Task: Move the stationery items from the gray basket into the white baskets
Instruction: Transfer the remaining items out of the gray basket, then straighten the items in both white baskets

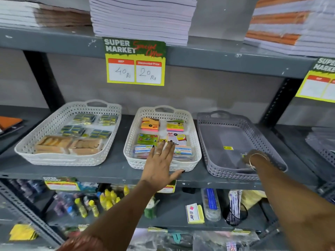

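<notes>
Reaching into the nearly empty gray basket [233, 142], your right hand [251, 159] closes on one last blurred item while your left hand [160, 160] rests spread flat over the filled middle white basket [194, 142]

1. The left hand [159, 163] is bare, with long, slim fingers.
2. A thin gold-coloured band ring [158, 153] sits on one finger of that hand.
3. The fingernails carry dark, nearly black polish [182, 171], seen on the thumb and on several fingertips.
4. At the left forearm's lower end, near the frame's bottom edge, there is a blurred reddish-orange patterned cuff or stack of bangles [81, 240]; which of the two cannot be told.
5. The right hand [248, 158] is bare as well and shows blurred.
6. A thin metal bangle [251, 163], pale gold or silver in tone, circles the right wrist.
7. Both forearms are uncovered along their visible length.
</notes>
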`<state>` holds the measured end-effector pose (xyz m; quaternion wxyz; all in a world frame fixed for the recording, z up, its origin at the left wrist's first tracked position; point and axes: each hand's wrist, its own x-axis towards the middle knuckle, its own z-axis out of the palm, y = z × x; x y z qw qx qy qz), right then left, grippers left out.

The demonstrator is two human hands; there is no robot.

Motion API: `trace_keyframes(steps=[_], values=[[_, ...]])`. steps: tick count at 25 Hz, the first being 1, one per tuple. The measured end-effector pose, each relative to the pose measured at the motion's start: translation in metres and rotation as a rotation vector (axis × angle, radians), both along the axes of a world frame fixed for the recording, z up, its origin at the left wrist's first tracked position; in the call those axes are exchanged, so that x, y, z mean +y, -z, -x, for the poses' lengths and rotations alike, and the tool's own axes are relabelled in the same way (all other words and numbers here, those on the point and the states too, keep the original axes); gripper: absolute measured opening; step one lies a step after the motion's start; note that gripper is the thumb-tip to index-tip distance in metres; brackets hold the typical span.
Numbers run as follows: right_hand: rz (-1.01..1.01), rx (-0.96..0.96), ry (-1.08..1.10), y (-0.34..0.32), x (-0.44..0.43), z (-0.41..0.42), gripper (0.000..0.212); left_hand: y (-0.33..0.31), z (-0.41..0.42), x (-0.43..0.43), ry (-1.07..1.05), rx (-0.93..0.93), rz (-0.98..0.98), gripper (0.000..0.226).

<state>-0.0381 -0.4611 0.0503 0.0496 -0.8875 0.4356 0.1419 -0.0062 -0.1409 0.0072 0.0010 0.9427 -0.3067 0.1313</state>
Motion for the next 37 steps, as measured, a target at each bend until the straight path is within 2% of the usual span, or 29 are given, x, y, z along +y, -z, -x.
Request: trace_keyframes(steps=[5, 10, 13, 18, 22, 26, 32, 37], values=[[-0.052, -0.270, -0.044, -0.022, 0.026, -0.034, 0.055, -0.002, 0.001, 0.002, 0.006, -0.018, -0.024, 0.085], [0.043, -0.423, -0.347, -0.099, 0.130, -0.070, 0.047, -0.007, -0.003, 0.032, 0.005, -0.059, 0.097, 0.085], [0.064, -0.502, -0.537, -0.120, 0.202, -0.104, 0.046, -0.011, -0.022, 0.104, -0.115, -0.079, 0.208, 0.086], [-0.091, -0.595, -0.723, -0.111, 0.331, -0.155, 0.054, -0.018, -0.057, 0.260, -0.365, -0.109, 0.174, 0.092], [-0.155, -0.538, -0.816, -0.081, 0.416, -0.192, 0.065, -0.016, -0.063, 0.350, -0.486, -0.045, 0.155, 0.094], [-0.133, -0.414, -0.900, -0.048, 0.462, -0.222, 0.074, -0.010, -0.080, 0.371, -0.396, -0.007, 0.083, 0.095], [0.011, -0.086, -0.950, 0.010, 0.469, -0.253, 0.072, 0.010, -0.104, 0.371, -0.248, -0.070, 0.092, 0.084], [-0.019, -0.023, -0.950, 0.023, 0.466, -0.259, 0.069, 0.015, -0.104, 0.370, -0.256, -0.064, 0.158, 0.085]])
